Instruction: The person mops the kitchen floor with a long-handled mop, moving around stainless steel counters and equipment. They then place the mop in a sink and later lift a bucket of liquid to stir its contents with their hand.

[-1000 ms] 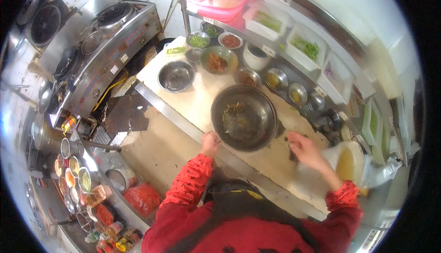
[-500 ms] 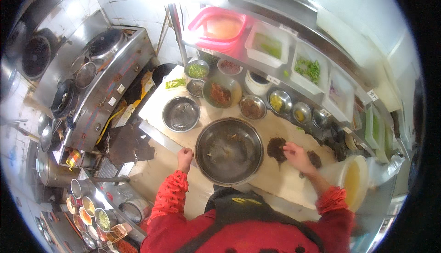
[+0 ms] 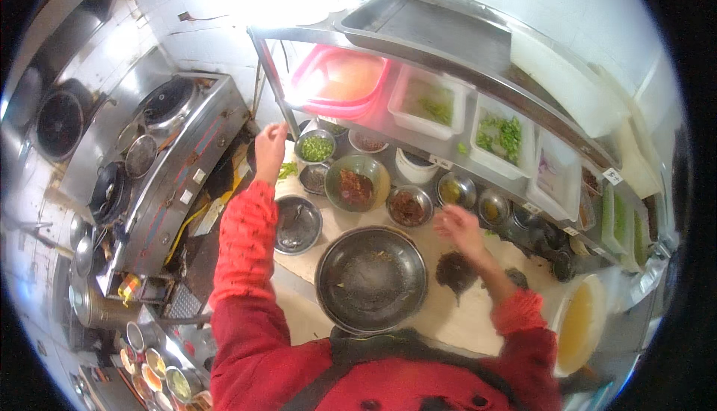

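Observation:
My left hand [image 3: 270, 146] is raised at the far left of the board, beside the metal bowl of chopped green onion [image 3: 315, 147]. Its fingers are curled together; whatever they might hold is hidden. My right hand [image 3: 458, 232] hovers over the right side of the board, fingers loosely bent and apart, slightly blurred. Nothing shows in it. Nearest to it are a bowl of brown mince-like food [image 3: 409, 206] and a metal bowl with yellow pieces [image 3: 455, 190]. Between my arms stands a large dark metal bowl [image 3: 371, 280] with a few scraps on its bottom.
A shelf with white tubs of greens [image 3: 499, 135] and a pink basin [image 3: 340, 82] overhangs the back. Behind the large bowl are a greenish bowl of red-brown food [image 3: 357, 183] and a smaller metal bowl [image 3: 297, 224]. A stove [image 3: 190, 168] stands left, a yellow-filled bucket [image 3: 581, 325] right.
My left hand has left the large bowl's rim and moved far up and left. My right hand has lifted from the dark patch on the board and moved away from me. The view has shifted slightly.

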The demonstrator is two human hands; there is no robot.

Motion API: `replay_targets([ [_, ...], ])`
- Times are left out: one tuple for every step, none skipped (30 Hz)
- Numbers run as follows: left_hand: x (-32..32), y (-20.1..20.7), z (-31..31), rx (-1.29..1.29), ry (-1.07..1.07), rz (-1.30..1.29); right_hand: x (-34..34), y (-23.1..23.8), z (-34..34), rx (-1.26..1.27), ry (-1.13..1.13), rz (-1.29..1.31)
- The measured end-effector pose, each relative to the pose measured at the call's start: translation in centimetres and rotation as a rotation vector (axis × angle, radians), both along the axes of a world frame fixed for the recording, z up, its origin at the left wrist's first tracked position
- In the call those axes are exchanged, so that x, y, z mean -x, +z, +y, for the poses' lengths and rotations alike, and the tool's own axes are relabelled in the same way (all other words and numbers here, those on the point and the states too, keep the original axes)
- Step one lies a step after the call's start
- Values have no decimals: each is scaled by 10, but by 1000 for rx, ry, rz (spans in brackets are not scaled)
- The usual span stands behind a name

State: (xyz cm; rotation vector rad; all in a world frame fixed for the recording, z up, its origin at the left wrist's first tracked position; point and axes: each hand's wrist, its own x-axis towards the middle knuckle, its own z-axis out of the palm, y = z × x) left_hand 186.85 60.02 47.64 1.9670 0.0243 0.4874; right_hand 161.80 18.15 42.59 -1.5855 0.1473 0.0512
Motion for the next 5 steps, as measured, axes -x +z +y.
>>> replay_targets([
  [-28,-2,-3,133,-12,24,-18,5,7,9,-22,-4],
  [-57,-4,-7,298,-33,46,-40,13,13,20,-71,32],
  [-87,-10,-8,387,-53,167,-65,21,22,-6,-65,-10],
  [-112,-25,-12,477,-86,272,-83,25,34,-30,-93,10],
  [-138,-39,-14,486,-89,276,-99,27,44,-62,-119,33],
])
